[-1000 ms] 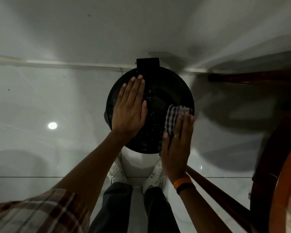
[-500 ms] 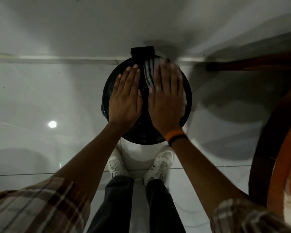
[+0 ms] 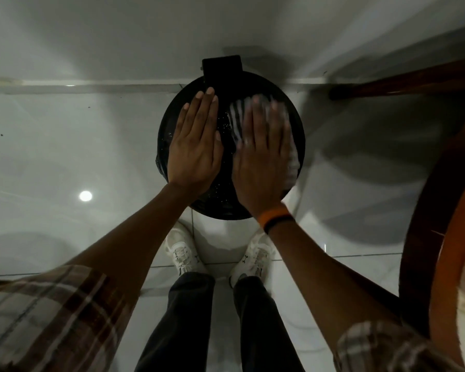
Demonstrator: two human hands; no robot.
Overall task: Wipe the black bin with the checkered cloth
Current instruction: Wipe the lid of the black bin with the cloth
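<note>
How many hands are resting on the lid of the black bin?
2. The left hand lies flat on the black bin lid's left half; the right hand presses the checkered cloth on its right half.

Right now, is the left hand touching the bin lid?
Touching. The head view shows the left hand lying flat, palm down, on the black bin lid, no gap visible.

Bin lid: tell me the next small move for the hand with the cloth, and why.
Probably sweep the right hand and the cloth leftward across the middle of the bin lid. The cloth sits flat under that hand on the lid's right half, while pale specks show on the strip between the hands. The left hand lies flat on the left half, steadying it.
</note>
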